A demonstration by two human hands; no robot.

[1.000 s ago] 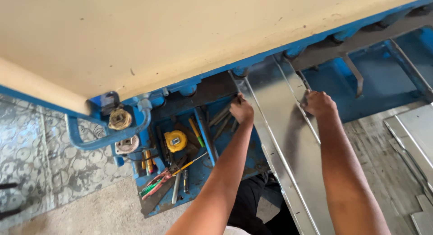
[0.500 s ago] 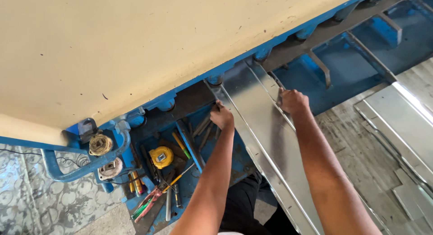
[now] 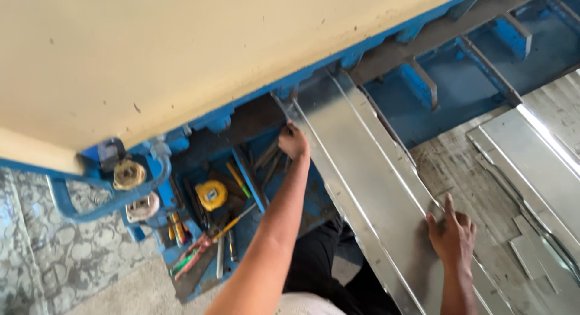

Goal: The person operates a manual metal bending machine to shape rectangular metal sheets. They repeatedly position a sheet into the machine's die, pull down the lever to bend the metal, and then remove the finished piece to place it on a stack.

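Up close from the head camera, a long shiny metal sheet (image 3: pixel 368 188) runs slanting from the blue machine (image 3: pixel 435 85) down toward the person. The left hand (image 3: pixel 293 141) is at the sheet's far left edge, close to where it goes under the big cream cover (image 3: pixel 181 49); its grip is closed on that edge, likely to keep the sheet straight. The right hand (image 3: pixel 452 235) lies flat on the near part of the sheet with fingers spread apart, pressing rather than grabbing, probably so the sheet stays down. Just left of the arm is a blue tray (image 3: pixel 260 194) with a yellow tape measure (image 3: pixel 211 195), pliers (image 3: pixel 199 248) and other small tools, kept near for easy reach. More metal sheets (image 3: pixel 538 152) lie to the right on the floor.
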